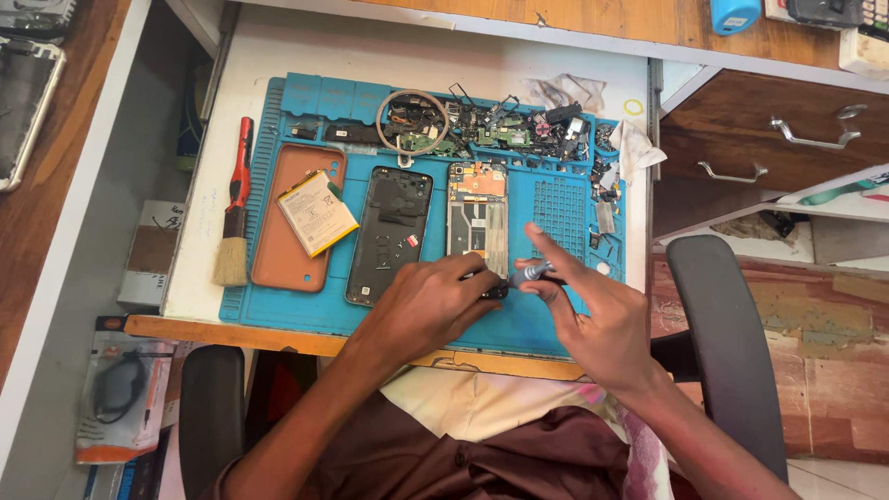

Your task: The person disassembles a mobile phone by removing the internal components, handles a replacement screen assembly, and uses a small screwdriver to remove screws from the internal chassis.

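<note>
We look down on a white counter carrying a blue work mat. Largest on the mat is an orange phone back cover with a flat battery lying partly over it, then a dark phone mid-frame, then the opened phone body beside it, its long axis running away from us. Along the far edge of the mat sits a heap of small parts and boards, and off the mat's left edge lies a brush.

Our left hand is curled down at the near end of the opened phone body, its fingers closed around something small and dark that we cannot make out. Our right hand grasps a small screwdriver between thumb and middle fingers, index finger raised free. The screwdriver lies roughly crosswise, its tip pointing left toward the left hand, just beside the near end of the phone body; both hands are about equally near it
</note>
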